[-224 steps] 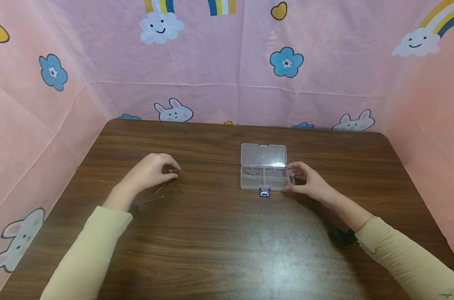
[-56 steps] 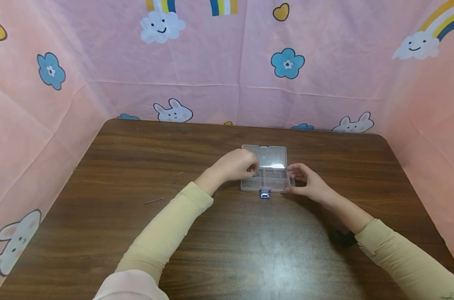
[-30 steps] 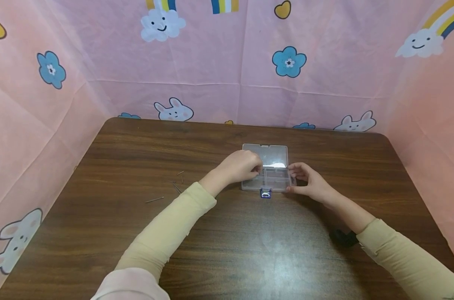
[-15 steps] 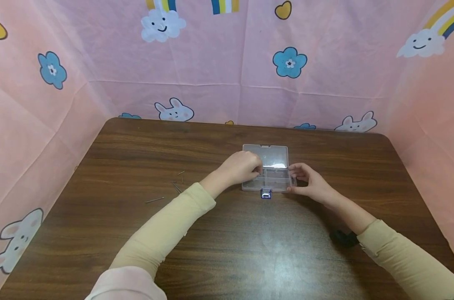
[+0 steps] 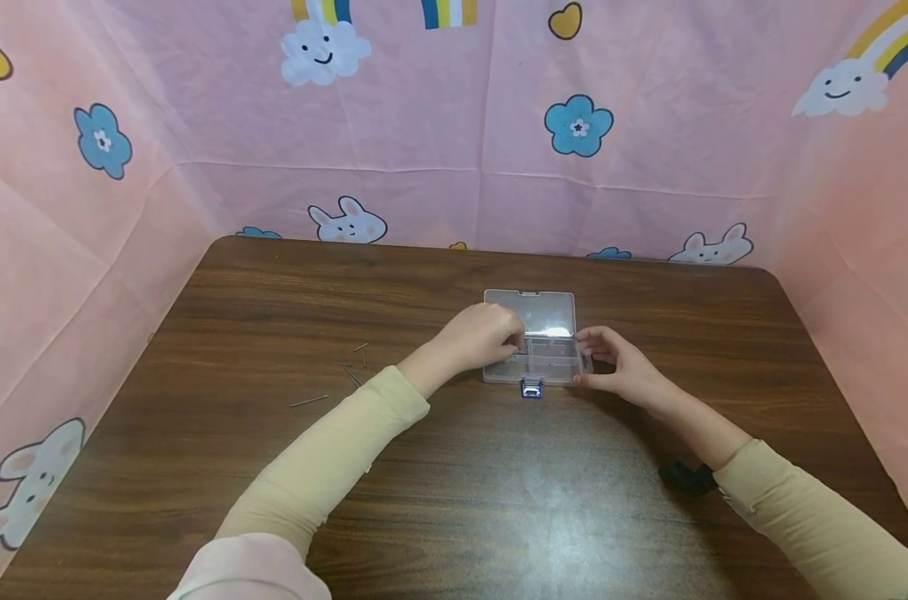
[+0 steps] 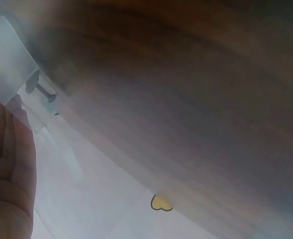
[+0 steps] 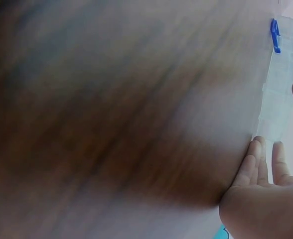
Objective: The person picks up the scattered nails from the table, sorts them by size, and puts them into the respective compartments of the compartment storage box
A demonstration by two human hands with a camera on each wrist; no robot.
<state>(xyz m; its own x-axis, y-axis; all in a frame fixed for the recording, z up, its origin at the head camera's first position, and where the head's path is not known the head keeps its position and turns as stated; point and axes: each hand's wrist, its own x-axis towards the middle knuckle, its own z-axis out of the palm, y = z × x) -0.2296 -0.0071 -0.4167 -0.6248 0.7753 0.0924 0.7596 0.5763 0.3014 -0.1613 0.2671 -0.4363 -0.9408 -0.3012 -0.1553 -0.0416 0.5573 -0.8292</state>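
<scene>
A clear plastic compartment box stands with its lid raised and its blue latch toward me. My left hand reaches into the back left compartment with curled fingers. A short dark piece of a nail shows at its fingertips; the rest is hidden. In the left wrist view, a dark nail shows through the plastic beside the fingers. My right hand holds the box's right end between thumb and fingers. Several loose nails lie on the table to the left.
The brown wooden table reaches back to a pink patterned cloth, which hangs behind and at both sides. A dark object sits under the right wrist.
Since the oldest frame, my left hand has moved right from the loose nails to the box, and fewer nails lie there. Over the last second it barely shifts. The right hand stays put.
</scene>
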